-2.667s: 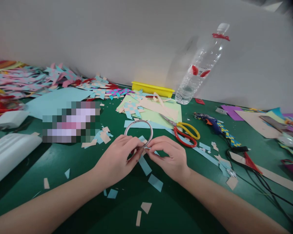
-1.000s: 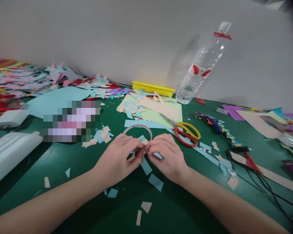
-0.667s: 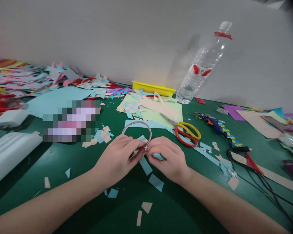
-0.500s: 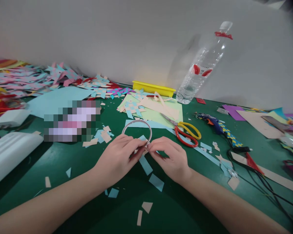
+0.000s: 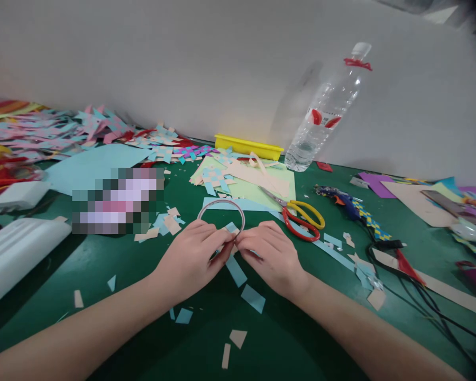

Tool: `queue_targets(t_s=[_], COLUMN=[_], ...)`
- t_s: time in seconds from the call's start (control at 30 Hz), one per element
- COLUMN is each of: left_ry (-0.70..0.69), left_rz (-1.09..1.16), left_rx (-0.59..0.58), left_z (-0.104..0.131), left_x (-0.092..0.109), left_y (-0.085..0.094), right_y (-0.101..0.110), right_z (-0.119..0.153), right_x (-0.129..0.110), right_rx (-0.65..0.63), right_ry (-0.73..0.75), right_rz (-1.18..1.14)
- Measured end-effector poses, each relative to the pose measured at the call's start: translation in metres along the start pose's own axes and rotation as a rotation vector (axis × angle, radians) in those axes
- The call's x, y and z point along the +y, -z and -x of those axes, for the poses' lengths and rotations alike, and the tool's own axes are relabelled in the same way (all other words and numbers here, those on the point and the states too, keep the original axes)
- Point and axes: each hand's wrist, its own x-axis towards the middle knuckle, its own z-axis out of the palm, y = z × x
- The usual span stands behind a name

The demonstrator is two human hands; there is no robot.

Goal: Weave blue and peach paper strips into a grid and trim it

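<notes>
A thin, pale ring that looks like a nearly used-up roll of tape (image 5: 243,214) stands upright above the green table, its hole facing me. My left hand (image 5: 192,251) is closed, pinching the lower edge of the roll between thumb and fingers. Right beside it, my right hand (image 5: 272,259) is closed too, its fingertips pressed together at the same low spot on the roll. What exactly lies between the right fingertips is hidden. Blue paper pieces (image 5: 236,271) lie beneath the hands. Scissors (image 5: 301,219) with red and yellow handles rest open beyond my right hand.
A clear plastic bottle (image 5: 327,114) leans against the wall. In front of the wall sits a yellow tray (image 5: 249,148). Woven paper strips (image 5: 35,135) pile up at the left, near a white charger (image 5: 19,196) and a blurred-out object (image 5: 117,203). Cables (image 5: 428,301) run along the right.
The right fingers have closed in slightly and press nearer the left fingertips at the roll's lower edge. The view has shifted a little; the things on the table stay put.
</notes>
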Motion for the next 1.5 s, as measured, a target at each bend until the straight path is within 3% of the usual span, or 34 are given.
queue_targets(t_s=[0.2, 0.33, 0.57, 0.67, 0.77, 0.83, 0.97, 1.07, 1.13, 1.2, 1.3, 1.5], left_ry=[0.091, 0.221, 0.176, 0.158, 0.27, 0.34, 0.211, 0.212, 0.204, 0.217, 0.226, 0.311], left_rz=[0.058, 0.225, 0.202, 0.165, 0.064, -0.064, -0.256, -0.216, -0.081, 0.083, 0.207, 0.227], left_rx=[0.012, -0.078, -0.04, -0.05, 0.006, 0.046, 0.02, 0.012, 0.003, -0.074, -0.068, -0.095], left_z=[-0.004, -0.007, -0.011, -0.011, -0.01, -0.009, -0.005, -0.006, -0.009, -0.012, -0.012, -0.011], left_x=[0.004, 0.006, 0.008, -0.001, -0.026, -0.049, -0.074, -0.06, -0.042, -0.024, -0.009, -0.01], left_y=[0.004, 0.01, 0.011, 0.013, 0.018, 0.018, 0.011, 0.005, 0.005, 0.006, 0.007, 0.008], right_y=[0.005, 0.011, 0.018, 0.02, 0.019, 0.016, 0.007, 0.004, 0.003, 0.002, -0.001, -0.004], right_z=[-0.007, -0.009, -0.011, -0.011, -0.008, -0.005, -0.003, -0.007, -0.008, -0.009, -0.008, -0.007], right_x=[-0.005, -0.005, -0.003, -0.004, -0.003, 0.001, 0.009, 0.01, 0.008, 0.008, 0.009, 0.006], right_rx=[0.005, -0.023, 0.012, -0.015, -0.013, 0.006, 0.001, -0.018, -0.016, -0.004, 0.0, -0.006], right_ry=[0.081, 0.2, 0.392, 0.453, 0.499, 0.435, -0.048, -0.432, -0.579, -0.634, -0.656, -0.735], right_rz=[0.175, 0.273, 0.359, 0.384, 0.369, 0.304, 0.013, -0.308, -0.494, -0.619, -0.707, -0.673])
